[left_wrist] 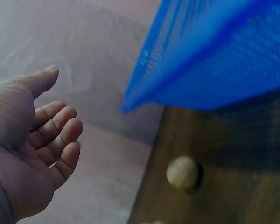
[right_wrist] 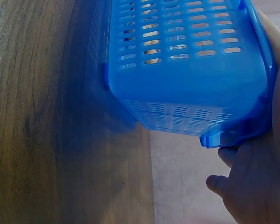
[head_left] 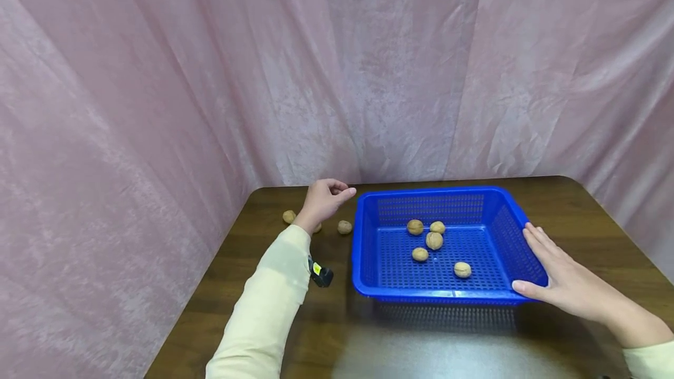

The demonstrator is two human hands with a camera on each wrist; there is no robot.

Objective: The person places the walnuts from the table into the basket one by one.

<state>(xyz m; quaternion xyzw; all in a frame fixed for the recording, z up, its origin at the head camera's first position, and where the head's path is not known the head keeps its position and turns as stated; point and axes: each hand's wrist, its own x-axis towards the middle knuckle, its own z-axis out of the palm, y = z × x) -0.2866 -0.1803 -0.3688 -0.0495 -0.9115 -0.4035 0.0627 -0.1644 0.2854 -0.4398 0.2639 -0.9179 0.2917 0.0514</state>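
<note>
Your left hand [head_left: 322,199] is near the far left corner of the blue basket [head_left: 432,293], fingers loosely curled around nothing. Your right hand [head_left: 566,279] is spread wide against the basket's right rim. Five walnuts [head_left: 434,241] lie inside; two more sit left of it on the tabletop [head_left: 326,320], with what seems a third mostly hidden behind your left wrist.

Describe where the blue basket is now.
In the head view, the blue basket stands on the table, right of the picture's centre; the right hand touches its right rim, and a walnut lies just off its left side.
</note>
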